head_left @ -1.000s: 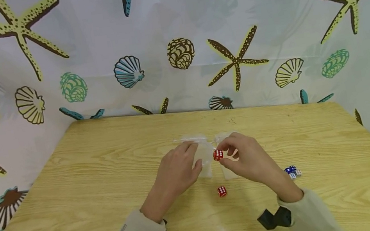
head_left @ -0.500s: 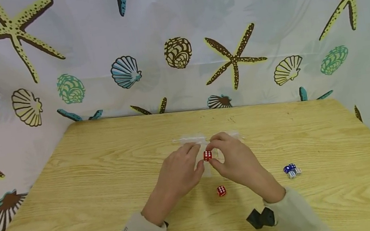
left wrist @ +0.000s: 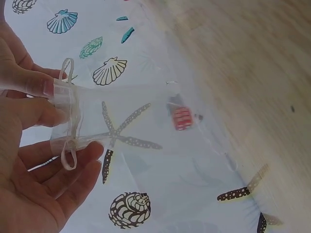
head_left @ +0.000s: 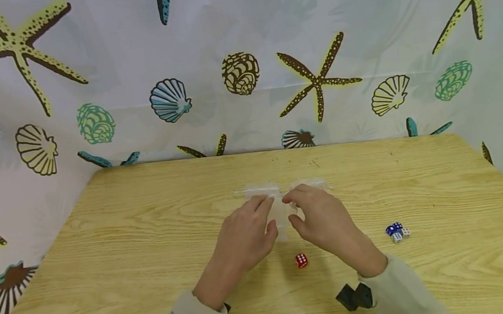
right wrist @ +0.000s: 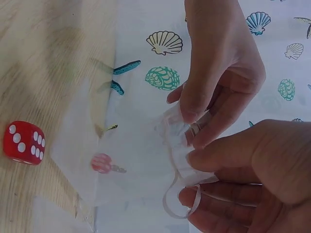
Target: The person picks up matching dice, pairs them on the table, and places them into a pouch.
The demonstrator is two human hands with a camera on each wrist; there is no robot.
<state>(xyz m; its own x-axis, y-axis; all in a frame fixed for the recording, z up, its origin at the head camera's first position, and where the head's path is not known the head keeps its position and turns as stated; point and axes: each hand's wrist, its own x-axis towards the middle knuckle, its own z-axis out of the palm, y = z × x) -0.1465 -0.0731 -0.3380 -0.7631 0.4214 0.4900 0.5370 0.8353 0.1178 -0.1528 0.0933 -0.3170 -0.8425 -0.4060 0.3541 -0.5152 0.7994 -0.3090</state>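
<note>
Between my hands hangs a small translucent drawstring bag (left wrist: 136, 114), with a loop of cord at each side of its mouth. My left hand (head_left: 244, 230) pinches the mouth between thumb and fingers. On the opposite side my right hand (head_left: 319, 214) has its thumb and fingers at the rim, pinching the bag near a cord loop. Through the film a red die (left wrist: 182, 118) with white pips shows low in the bag, also visible in the right wrist view. Another red die (head_left: 301, 260) rests on the table below the hands, six pips up.
Two more translucent bags lie flat on the wooden table (head_left: 147, 236) under the hands: a left bag (head_left: 261, 190) and a right bag (head_left: 313, 183). Off to the right sits a cluster of blue dice (head_left: 394, 228) and white dice (head_left: 398, 237). A shell-print curtain (head_left: 196, 36) encloses the table.
My right hand moved left to the bag with a red die between its fingertips, then let it go; the die is now inside the bag. The left hand has barely moved.
</note>
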